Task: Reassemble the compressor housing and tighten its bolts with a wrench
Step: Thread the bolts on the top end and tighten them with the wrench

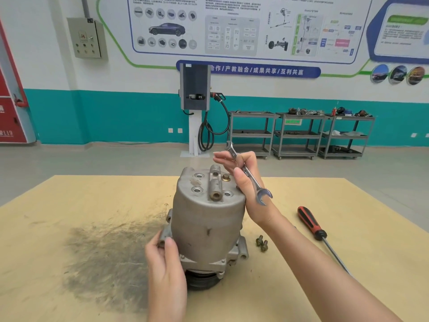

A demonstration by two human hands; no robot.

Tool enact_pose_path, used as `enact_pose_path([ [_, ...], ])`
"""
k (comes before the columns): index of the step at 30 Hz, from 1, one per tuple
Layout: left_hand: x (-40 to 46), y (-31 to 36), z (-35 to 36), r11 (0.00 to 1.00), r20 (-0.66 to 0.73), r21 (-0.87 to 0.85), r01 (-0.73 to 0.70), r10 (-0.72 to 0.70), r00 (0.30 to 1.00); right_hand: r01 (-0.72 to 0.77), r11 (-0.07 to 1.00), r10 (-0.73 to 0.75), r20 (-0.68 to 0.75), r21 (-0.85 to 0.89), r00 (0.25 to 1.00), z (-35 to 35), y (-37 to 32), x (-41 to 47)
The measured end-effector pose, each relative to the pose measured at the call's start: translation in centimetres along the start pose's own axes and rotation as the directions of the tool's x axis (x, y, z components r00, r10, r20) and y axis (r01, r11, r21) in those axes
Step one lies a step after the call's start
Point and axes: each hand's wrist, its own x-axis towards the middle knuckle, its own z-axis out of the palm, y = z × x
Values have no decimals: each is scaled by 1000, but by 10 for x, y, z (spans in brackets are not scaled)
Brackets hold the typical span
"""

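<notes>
Two hands around compressor housing [206, 219]: left [166, 263] gripping flange, right [247, 182] grasping wrench [249, 175].

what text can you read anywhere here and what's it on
"合作/产教融合/成果共享/互利共赢": blue banner on the wall.
"119": red cabinet at left, low on its front.
Wall poster: print too small to read.
Green sign on a cart: blurred.
Wrench in the right hand: stamped marks unreadable.
</notes>
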Motion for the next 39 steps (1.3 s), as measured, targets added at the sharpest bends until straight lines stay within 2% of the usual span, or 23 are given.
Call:
enact_pose_path([
  [5,-4,-5,-1,999,28,-50,0,2,1000,-104,994,103,-41,-24,994,-7,6,-1],
  [8,2,0,-3,995,49,-101,-5,10,999,-125,992,118,-178,-31,977,-10,5,-11],
  [12,18,9,-2,979,8,-141,-147,149,989,-128,989,88,-394,-76,915,-34,-1,-29],
  [14,27,6,-2,972,15,-117,-203,206,978,-196,960,99,-412,-199,906,-48,-3,-43],
  [16,29,-1,0,968,41,-79,-239,243,969,-275,877,132,-353,-394,926,-59,2,-62],
  [18,30,-9,1,961,42,-76,-267,271,962,-287,740,161,-254,-608,954,-65,10,-83],
  [20,30,-15,1,956,47,-64,-287,290,956,-258,612,196,-172,-748,965,-68,17,-101],
  [23,31,-17,-2,949,79,-56,-310,314,946,-125,390,279,-12,-912,960,-70,21,-114],
  [25,30,-17,-4,943,106,-55,-327,331,938,-51,231,332,29,-972,943,-68,20,-116],
  [27,31,-17,-5,941,131,-66,-331,337,932,-10,148,304,35,-989,952,-68,16,-116],
  [31,31,-17,-9,947,181,-69,-312,320,930,-17,-38,496,-34,-999,868,-76,21,-123],
  [33,31,-17,-10,946,191,-71,-316,324,927,-35,-87,537,-77,-996,840,-78,23,-125],
  [39,33,-18,-11,934,200,-65,-351,357,912,8,-91,582,-47,-996,812,-83,26,-124],
])
